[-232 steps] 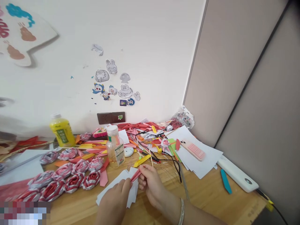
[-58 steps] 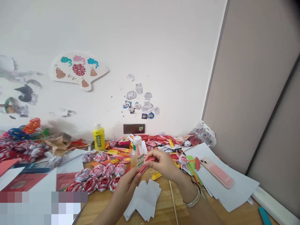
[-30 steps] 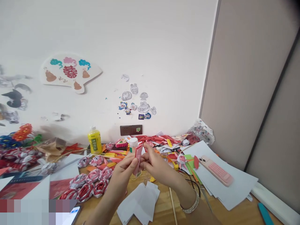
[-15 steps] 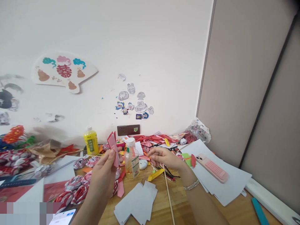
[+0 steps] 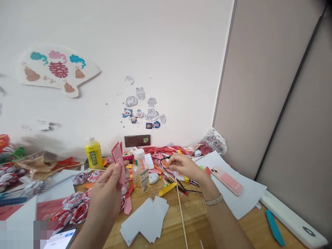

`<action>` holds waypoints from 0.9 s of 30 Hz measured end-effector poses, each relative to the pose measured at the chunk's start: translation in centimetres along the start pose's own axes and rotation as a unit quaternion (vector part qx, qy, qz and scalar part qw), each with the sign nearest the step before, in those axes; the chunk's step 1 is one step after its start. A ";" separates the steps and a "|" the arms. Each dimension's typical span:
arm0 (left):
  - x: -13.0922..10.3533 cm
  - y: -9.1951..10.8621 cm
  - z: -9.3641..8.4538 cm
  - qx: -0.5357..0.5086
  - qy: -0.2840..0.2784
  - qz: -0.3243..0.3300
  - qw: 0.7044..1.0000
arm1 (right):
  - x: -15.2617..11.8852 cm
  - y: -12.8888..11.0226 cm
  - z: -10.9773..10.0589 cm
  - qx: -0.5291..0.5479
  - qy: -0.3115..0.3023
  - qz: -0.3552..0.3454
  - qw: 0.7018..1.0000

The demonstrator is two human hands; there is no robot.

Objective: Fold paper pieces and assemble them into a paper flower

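Upright in my left hand (image 5: 108, 180) is a folded pink and red paper strip (image 5: 118, 160), pinched between thumb and fingers. My right hand (image 5: 187, 168) hovers over the clutter on the table, its fingers curled with the tips close together. Anything thin between those fingertips is too small to make out. Below the right hand a thin wooden stick (image 5: 181, 214) runs toward the near edge. A clear bottle with a white cap (image 5: 140, 174) stands between the hands. In front of it lies a stack of white paper pieces (image 5: 146, 219).
A yellow drink bottle (image 5: 93, 154) stands at the back left, near several red-and-white twisted rosettes (image 5: 79, 207). Coloured paper strips (image 5: 166, 150) pile along the wall. At right, a pink phone (image 5: 227, 180) rests on white sheets (image 5: 249, 199), with a teal strip (image 5: 274, 228) nearer me.
The view has turned slightly, so the scene sits further left. My right hand has moved a little right and up from the clear bottle. My left hand still grips the folded paper.
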State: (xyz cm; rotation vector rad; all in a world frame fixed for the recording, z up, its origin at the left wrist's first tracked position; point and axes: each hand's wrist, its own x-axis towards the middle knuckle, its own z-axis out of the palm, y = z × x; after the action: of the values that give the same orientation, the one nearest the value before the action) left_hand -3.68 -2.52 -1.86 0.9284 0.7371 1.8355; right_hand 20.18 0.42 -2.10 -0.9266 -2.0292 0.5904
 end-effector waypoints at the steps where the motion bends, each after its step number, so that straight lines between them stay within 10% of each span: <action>1: 0.1 0.2 -0.1 -0.003 0.006 0.009 1.000 | 0.1 0.3 0.3 -0.028 0.030 -0.007 0.999; 5: 0.6 0.5 -0.3 -0.019 0.046 0.044 0.998 | 0.3 2.3 2.4 0.012 0.062 0.050 0.997; 9: 0.7 -0.2 -0.4 -0.008 0.034 0.059 0.998 | -0.1 3.0 4.7 0.200 -0.120 0.146 0.961; 15: 1.0 -0.2 -0.2 -0.030 0.090 0.090 0.991 | -0.3 1.4 5.3 0.419 -0.325 0.107 0.841; 21: 1.7 0.6 -0.4 -0.045 0.122 0.087 0.988 | -0.5 3.1 5.1 0.481 -0.196 0.084 0.851; 27: 2.1 2.5 -1.2 -0.029 0.124 0.124 0.984 | -0.7 4.2 3.3 0.321 0.001 0.117 0.940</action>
State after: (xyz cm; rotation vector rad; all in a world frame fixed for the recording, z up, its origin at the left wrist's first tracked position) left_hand -6.47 -1.72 0.04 0.7900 0.7402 2.2081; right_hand 19.43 2.21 -7.16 -0.7565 -1.5596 1.2848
